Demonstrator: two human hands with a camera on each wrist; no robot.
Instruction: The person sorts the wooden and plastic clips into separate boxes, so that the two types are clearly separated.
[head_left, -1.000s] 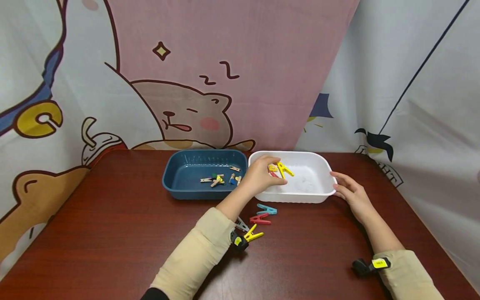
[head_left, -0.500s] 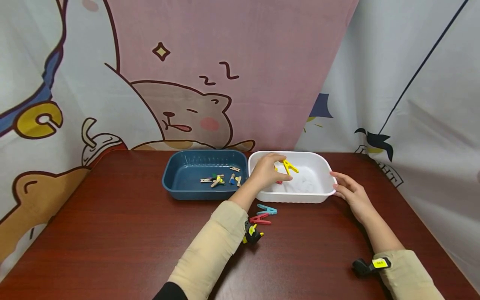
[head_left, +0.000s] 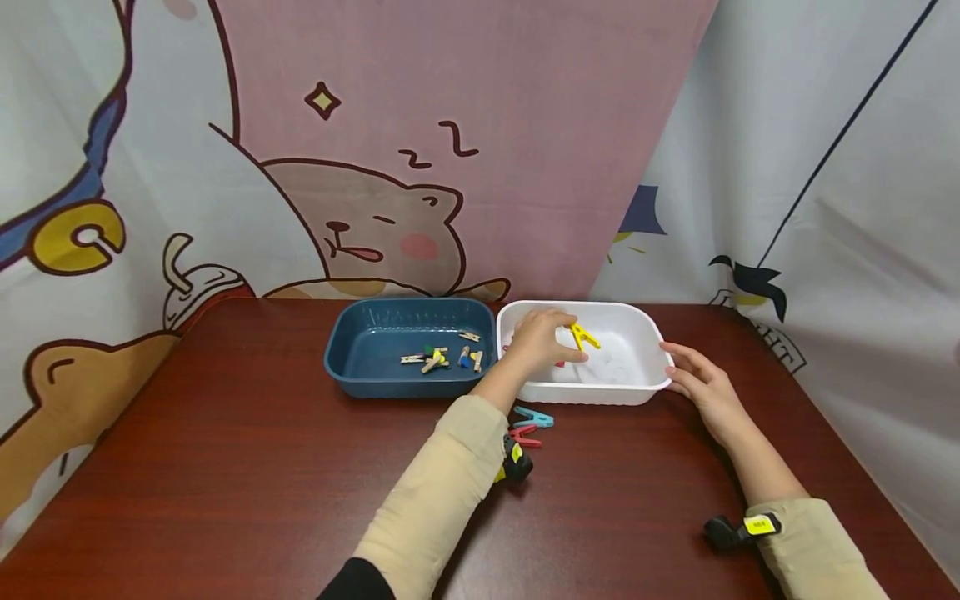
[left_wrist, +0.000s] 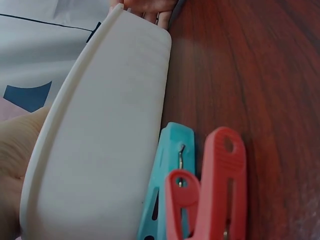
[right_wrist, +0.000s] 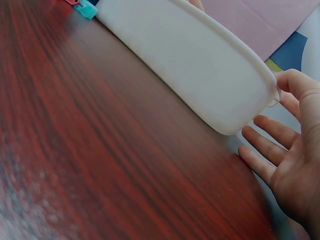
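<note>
Yellow plastic, caught right at the fingertips! The left hand (head_left: 536, 337) reached over the near wall of the white tray (head_left: 600, 396) and pinched a yellow clip (head_left: 585, 337) between finger and thumb, the two digits well apart with the clip spanning them. That grip kept the palm to one side and left the clip's arms jutting right, over the bare part of the tray; whether it touched the floor of the tray, I could not tell.

Across at the far end, the right hand (head_left: 708, 392) put its tips to the rim, the other fingers spread loosely and clear of the wall. That looked like a steadying touch, a light brace against any slide; whether a finger hooked beneath the lip was hard to tell.

And look at the layout! The blue tray (head_left: 397, 389) sat just beside the white one, small wooden pegs (head_left: 432, 363) scattered inside it, so both trays seemed within easy reach. Out front on the table (head_left: 187, 458), a turquoise clip (left_wrist: 172, 137) and a red clip (left_wrist: 220, 170) lay close together by the white wall, handy for a short lift. Inside, a red piece (head_left: 560, 363) peeped out below the left thumb, mostly hidden.
</note>
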